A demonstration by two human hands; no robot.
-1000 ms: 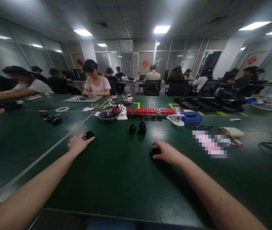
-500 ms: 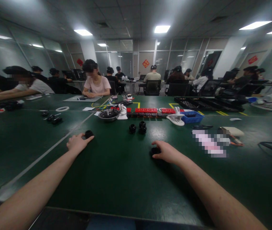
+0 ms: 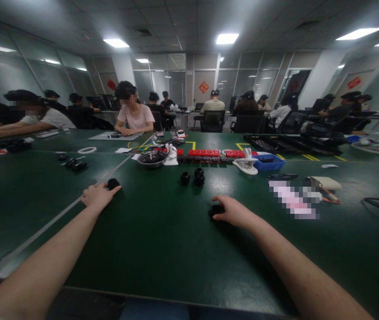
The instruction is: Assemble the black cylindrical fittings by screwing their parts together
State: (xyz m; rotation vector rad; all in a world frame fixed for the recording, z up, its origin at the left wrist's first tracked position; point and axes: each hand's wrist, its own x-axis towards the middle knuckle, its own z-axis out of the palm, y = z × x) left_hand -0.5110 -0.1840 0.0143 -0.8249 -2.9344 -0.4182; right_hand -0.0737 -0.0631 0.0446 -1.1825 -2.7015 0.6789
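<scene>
On the green table point(image 3: 162, 231), my left hand point(image 3: 97, 195) has its fingers round a small black round object point(image 3: 113, 183) at the left, beside the pale line on the surface. My right hand point(image 3: 231, 210) grips another black round object point(image 3: 216, 211) between thumb and fingers, right of the middle. Three similar black round objects stand close together between and beyond my hands: one on the left point(image 3: 185, 178), one at the back point(image 3: 199, 172) and one in front of it point(image 3: 199, 179).
Beyond them lie a dark bowl point(image 3: 151, 159), a red power strip point(image 3: 204, 154), a white clamp point(image 3: 246, 162) and a blue basket point(image 3: 269, 163). At the right are a pouch point(image 3: 324, 183) and cables. A person point(image 3: 135, 116) sits across the table.
My left hand has moved a little to the left, and the black object in it has moved along. My right hand is in about the same place.
</scene>
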